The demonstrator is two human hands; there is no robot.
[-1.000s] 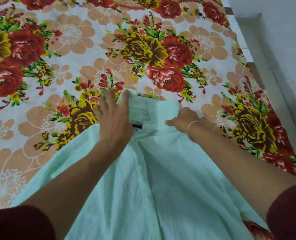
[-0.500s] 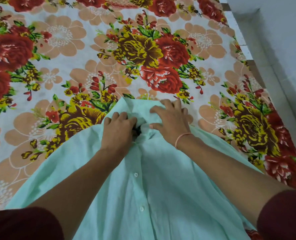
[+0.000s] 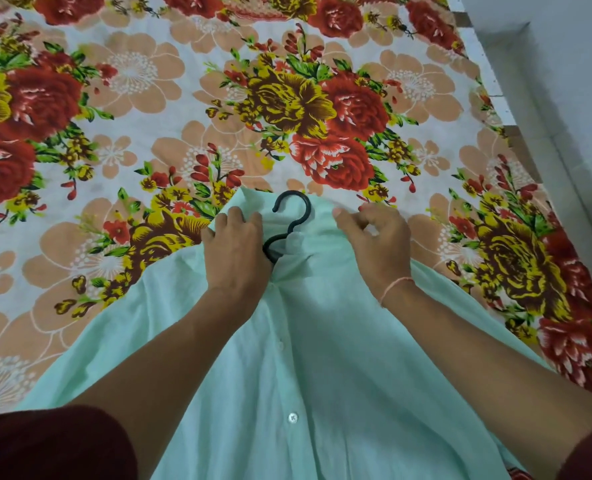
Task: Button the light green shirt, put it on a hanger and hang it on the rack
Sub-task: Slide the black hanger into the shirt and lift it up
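Your light green shirt (image 3: pixel 322 358) lies buttoned, front up, on the floral sheet (image 3: pixel 170 98). The black hanger hook (image 3: pixel 290 221) pokes out of its collar. Your left hand (image 3: pixel 235 252) grips collar fabric beside the hook. Your right hand (image 3: pixel 374 244) has its fingers curled, pinching the collar's other side. There is a pink thread (image 3: pixel 396 289) on that wrist.

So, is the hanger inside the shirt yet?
Inside: only its black hook pokes out of the collar of the light green shirt; the rest is hidden under fabric.
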